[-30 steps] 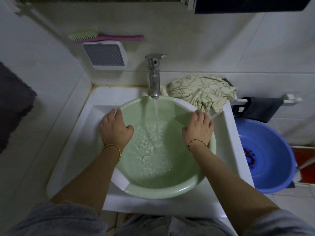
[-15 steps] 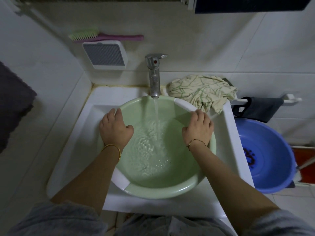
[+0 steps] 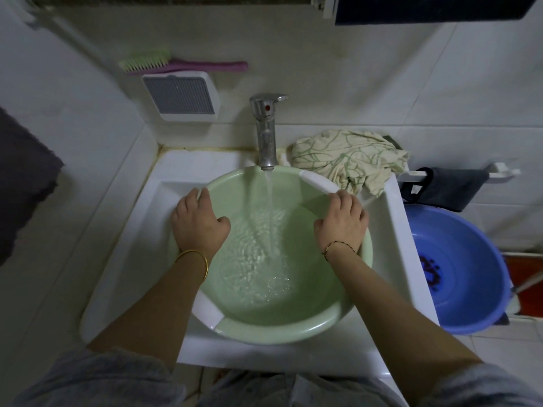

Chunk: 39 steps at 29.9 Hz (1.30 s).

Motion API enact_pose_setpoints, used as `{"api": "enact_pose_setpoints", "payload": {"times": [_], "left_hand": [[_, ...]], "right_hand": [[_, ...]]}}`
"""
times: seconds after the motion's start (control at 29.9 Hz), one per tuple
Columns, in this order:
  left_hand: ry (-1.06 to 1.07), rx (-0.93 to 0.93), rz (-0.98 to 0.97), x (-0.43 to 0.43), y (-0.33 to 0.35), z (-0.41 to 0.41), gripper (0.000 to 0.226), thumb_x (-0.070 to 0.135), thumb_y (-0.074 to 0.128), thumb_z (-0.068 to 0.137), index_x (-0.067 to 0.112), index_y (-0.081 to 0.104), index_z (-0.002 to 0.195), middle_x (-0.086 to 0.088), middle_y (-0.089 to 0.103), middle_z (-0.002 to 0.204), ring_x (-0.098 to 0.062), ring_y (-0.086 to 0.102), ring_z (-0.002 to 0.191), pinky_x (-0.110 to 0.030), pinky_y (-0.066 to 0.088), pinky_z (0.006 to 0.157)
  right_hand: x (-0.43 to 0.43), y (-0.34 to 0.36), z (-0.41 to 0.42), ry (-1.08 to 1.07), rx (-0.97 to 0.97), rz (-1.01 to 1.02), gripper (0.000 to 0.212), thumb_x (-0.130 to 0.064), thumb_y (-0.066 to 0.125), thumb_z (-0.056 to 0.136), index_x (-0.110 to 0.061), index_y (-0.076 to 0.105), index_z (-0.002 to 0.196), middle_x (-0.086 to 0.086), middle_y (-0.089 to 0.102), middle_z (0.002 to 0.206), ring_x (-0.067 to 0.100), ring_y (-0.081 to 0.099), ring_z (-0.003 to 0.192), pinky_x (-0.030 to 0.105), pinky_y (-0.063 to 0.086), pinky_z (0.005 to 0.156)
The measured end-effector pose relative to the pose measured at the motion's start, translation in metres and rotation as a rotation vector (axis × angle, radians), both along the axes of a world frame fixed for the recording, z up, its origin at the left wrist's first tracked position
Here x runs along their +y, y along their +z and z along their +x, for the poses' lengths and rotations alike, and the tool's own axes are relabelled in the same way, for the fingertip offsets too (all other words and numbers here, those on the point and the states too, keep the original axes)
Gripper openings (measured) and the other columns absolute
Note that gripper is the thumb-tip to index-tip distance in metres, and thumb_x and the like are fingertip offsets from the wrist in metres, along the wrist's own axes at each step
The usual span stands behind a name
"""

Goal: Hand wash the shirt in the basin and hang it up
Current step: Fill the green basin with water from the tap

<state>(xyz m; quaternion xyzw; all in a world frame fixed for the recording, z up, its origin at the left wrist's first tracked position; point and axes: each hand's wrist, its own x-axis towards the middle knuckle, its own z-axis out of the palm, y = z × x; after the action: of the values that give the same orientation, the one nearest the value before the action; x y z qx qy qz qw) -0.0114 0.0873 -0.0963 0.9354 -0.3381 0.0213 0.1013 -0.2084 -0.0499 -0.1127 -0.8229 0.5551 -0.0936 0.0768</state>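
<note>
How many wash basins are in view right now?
2. The pale green round plastic basin sits in the white sink under the running metal tap; the blue round plastic basin stands right of the sink. Others may be out of frame.

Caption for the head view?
Left hand and right hand hold the basin under the running tap; shirt lies beside.

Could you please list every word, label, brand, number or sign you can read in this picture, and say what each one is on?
No words or numbers can be read anywhere.
tap: only a red dot, no lettering.
blue basin: a dark print on its bottom, too blurred to read.
green basin, held at the rim by the left hand and the right hand: no marking visible.
</note>
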Motion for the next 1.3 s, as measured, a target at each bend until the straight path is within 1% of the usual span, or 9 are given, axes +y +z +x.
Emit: {"api": "enact_pose_setpoints", "payload": {"times": [0.3, 0.94, 1.17, 1.3], "left_hand": [[0.001, 0.004, 0.0, -0.0002, -0.0001, 0.0002, 0.074, 0.026, 0.064, 0.072, 0.007, 0.041, 0.139, -0.015, 0.039, 0.146, -0.033, 0.037, 0.131, -0.041, 0.029, 0.106], [-0.002, -0.003, -0.023, 0.0, -0.0008, 0.0003, 0.072, 0.024, 0.067, 0.07, 0.005, 0.045, 0.136, -0.017, 0.042, 0.143, -0.035, 0.04, 0.128, -0.042, 0.031, 0.103], [-0.006, -0.001, -0.025, 0.0001, -0.0003, 0.0002, 0.072, 0.023, 0.067, 0.069, 0.004, 0.045, 0.136, -0.017, 0.043, 0.142, -0.036, 0.041, 0.127, -0.042, 0.032, 0.103], [-0.008, 0.0, -0.017, 0.0002, -0.0001, 0.0004, 0.073, 0.024, 0.067, 0.07, 0.004, 0.044, 0.137, -0.017, 0.042, 0.143, -0.036, 0.04, 0.128, -0.042, 0.032, 0.103]], "right_hand": [[-0.0004, -0.0011, 0.0002, -0.005, -0.005, 0.003, 0.056, -0.023, 0.061, 0.08, -0.009, 0.044, 0.132, 0.007, 0.037, 0.145, 0.029, 0.028, 0.136, 0.043, 0.022, 0.108], [0.0003, -0.0001, -0.0005, 0.001, 0.004, 0.004, 0.057, -0.024, 0.058, 0.082, -0.008, 0.041, 0.134, 0.007, 0.034, 0.147, 0.028, 0.025, 0.137, 0.042, 0.019, 0.109], [0.0008, -0.0001, 0.0, -0.001, -0.009, -0.007, 0.057, -0.022, 0.061, 0.08, -0.007, 0.044, 0.132, 0.008, 0.037, 0.145, 0.029, 0.028, 0.136, 0.043, 0.022, 0.108], [0.0005, 0.0002, -0.0004, 0.0, 0.007, -0.001, 0.057, -0.024, 0.06, 0.081, -0.008, 0.043, 0.133, 0.007, 0.036, 0.146, 0.028, 0.027, 0.136, 0.043, 0.021, 0.109]]}}
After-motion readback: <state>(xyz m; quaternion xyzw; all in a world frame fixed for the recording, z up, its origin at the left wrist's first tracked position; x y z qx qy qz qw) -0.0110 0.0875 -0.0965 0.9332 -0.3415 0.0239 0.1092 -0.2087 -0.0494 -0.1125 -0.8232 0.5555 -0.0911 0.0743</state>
